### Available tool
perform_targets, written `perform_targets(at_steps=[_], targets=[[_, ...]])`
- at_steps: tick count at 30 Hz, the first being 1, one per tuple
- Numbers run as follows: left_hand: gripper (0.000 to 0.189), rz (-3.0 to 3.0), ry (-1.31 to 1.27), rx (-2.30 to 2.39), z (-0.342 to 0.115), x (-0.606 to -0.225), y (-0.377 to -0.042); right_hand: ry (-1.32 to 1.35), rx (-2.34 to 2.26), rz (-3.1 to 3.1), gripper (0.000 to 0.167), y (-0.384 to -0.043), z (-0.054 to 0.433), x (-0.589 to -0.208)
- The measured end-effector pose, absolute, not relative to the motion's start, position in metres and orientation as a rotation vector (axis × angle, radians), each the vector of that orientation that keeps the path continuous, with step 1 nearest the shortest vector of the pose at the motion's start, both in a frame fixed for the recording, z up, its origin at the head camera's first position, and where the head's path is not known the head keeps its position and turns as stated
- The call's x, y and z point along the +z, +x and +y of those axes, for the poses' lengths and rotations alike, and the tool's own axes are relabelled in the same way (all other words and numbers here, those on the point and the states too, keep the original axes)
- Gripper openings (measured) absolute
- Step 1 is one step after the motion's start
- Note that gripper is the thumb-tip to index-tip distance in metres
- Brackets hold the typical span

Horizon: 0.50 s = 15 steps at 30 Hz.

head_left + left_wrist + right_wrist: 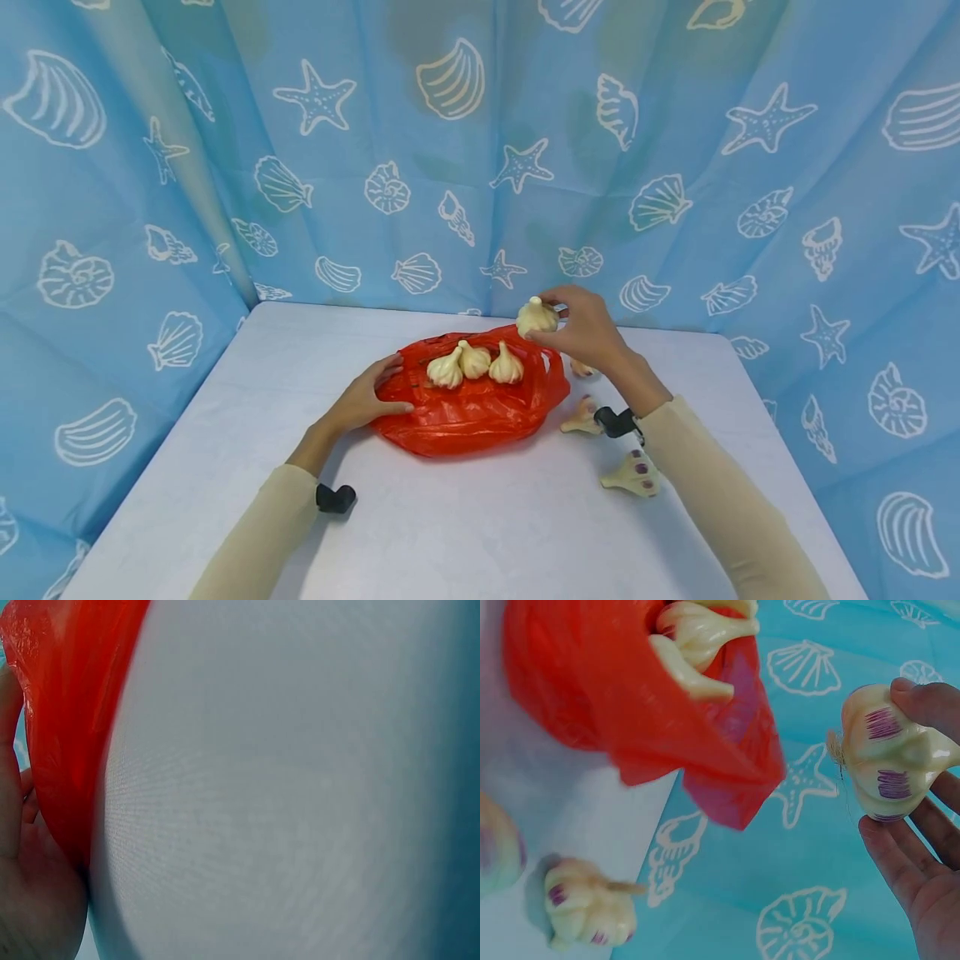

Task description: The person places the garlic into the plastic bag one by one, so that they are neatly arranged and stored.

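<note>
Nearest are your beige sleeves [258, 533], then loose garlic bulbs [633, 477] by your right forearm. Your left hand [363, 396], fingers loosely spread, rests against the red bag [465, 429]; three bulbs [475, 362] sit at its opening. Beyond, your right hand [588, 327] pinches another bulb [537, 319], held up near the bag's far right edge.

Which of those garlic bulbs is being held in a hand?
The bulb in the right hand, raised near the far edge of the red bag; three others sit in the bag, and more lie on the table.
</note>
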<state>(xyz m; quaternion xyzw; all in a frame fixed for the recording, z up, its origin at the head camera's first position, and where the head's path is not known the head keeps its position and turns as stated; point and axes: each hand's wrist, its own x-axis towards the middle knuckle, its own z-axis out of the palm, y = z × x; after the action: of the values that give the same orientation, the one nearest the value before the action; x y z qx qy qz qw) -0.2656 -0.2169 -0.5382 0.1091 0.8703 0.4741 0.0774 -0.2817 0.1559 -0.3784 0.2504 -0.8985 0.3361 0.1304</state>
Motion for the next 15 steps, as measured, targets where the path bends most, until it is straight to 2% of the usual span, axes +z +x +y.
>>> perform_targets(at_steps=[15], targets=[[0.098,2.608,0.303,1.406,-0.216,-0.538,-0.267,0.813,1.058,-2.629,0.052,-0.29,0.109,-0.369]])
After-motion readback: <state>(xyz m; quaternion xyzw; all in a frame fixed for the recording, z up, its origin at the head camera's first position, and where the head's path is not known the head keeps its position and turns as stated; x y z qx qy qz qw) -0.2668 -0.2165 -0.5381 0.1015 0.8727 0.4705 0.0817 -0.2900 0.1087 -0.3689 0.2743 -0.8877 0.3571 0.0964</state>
